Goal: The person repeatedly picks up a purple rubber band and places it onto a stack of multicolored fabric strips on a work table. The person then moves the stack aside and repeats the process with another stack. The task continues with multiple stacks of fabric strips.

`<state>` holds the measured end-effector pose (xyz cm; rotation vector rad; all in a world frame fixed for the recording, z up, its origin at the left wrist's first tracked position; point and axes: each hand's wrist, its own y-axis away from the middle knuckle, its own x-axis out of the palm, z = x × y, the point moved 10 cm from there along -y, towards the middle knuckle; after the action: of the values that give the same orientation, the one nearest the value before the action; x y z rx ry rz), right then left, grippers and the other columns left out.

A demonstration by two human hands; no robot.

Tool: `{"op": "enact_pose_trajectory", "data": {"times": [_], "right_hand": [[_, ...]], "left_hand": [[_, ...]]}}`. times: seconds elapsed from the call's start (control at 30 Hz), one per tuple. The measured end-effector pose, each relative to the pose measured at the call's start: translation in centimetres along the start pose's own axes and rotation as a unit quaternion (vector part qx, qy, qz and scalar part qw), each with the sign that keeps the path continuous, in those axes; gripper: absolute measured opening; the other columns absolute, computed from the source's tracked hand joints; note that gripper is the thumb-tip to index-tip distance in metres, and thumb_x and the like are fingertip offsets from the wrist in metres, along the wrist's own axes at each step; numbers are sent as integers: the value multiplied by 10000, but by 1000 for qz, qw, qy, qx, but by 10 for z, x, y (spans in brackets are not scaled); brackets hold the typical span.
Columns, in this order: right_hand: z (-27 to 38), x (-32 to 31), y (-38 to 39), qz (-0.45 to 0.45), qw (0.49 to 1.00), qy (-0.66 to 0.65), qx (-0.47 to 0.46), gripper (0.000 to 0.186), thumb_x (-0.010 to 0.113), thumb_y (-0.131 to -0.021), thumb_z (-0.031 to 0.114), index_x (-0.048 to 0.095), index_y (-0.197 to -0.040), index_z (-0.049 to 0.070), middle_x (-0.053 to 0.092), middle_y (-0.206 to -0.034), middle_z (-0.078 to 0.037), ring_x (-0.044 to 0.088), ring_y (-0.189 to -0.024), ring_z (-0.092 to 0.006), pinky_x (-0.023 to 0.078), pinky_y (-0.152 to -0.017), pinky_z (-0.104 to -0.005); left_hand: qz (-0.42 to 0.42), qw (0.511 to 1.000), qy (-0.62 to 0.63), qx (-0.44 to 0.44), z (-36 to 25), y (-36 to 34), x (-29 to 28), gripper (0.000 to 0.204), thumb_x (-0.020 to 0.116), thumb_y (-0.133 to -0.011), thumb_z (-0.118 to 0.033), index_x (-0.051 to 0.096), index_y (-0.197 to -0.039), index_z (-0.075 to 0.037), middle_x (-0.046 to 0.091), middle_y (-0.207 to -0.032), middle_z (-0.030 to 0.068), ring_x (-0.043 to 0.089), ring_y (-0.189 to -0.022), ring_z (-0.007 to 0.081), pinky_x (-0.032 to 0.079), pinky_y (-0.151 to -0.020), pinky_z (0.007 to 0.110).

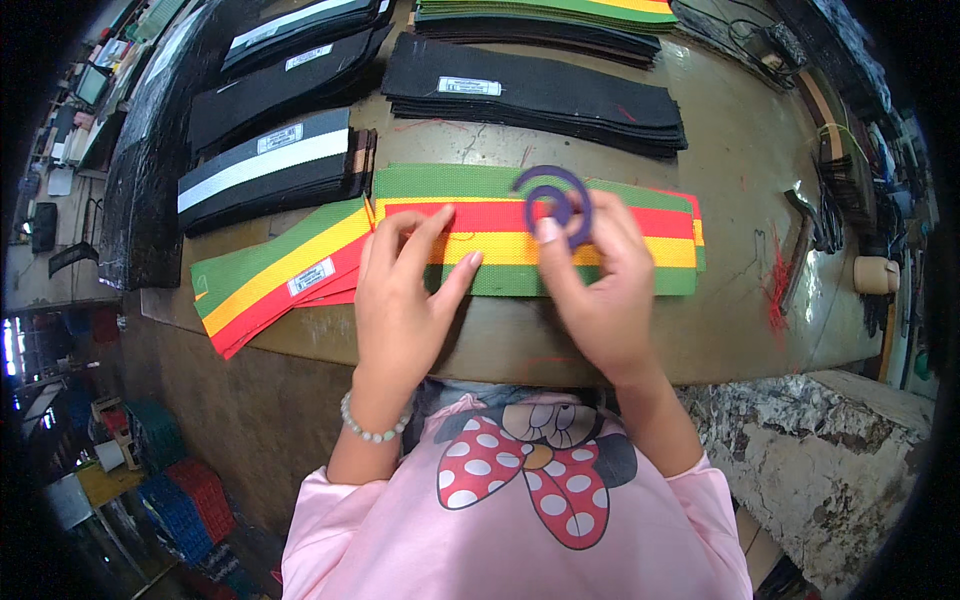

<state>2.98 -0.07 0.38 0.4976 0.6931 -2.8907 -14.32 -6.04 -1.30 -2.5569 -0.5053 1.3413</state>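
My right hand is closed on a dark purple curled, ring-shaped piece, pinched between thumb and fingers above a striped webbing strip. That strip is green, yellow and red and lies across the table in front of me. My left hand rests on its left part, thumb and index finger spread apart. A thin loose thread lies between those fingertips. Left of that hand, more striped strips fan out at a slant, the top one bearing a white label. A thin orange item, kind unclear, stands by my left fingers.
Stacks of black strips and black-and-white strips lie beyond. Another striped stack sits at the far edge. Red threads and a dark metal tool are on the table's right, near a beige roll.
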Motion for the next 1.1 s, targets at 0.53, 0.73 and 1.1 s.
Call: {"op": "enact_pose_trajectory", "data": {"times": [0.53, 0.73, 1.1], "right_hand": [[-16, 56, 0, 74, 996, 13, 53, 113, 681, -919, 68, 671, -930, -44, 624, -945, -66, 490, -672, -67, 414, -591, -223], [-28, 52, 1, 67, 991, -38, 109, 120, 669, -934, 71, 665, -927, -49, 621, -950, -52, 469, -655, -42, 399, -581, -212], [-17, 55, 0, 65, 997, 12, 49, 134, 700, -850, 108, 661, -850, -20, 637, -931, -139, 593, -808, -285, 486, -694, -377]], "left_hand": [[-36, 997, -39, -61, 17, -22, 6, 122, 665, -926, -99, 662, -916, 22, 625, -868, 155, 640, -786, 348, 509, -695, 407], [16, 993, 92, -78, 21, -28, 10, 185, 648, -943, -144, 643, -860, 22, 605, -843, 146, 620, -813, 371, 497, -674, 437], [12, 999, 35, -38, 18, -26, 9, 151, 556, -1000, -92, 545, -988, 58, 558, -915, 225, 574, -837, 390, 476, -768, 432]]}}
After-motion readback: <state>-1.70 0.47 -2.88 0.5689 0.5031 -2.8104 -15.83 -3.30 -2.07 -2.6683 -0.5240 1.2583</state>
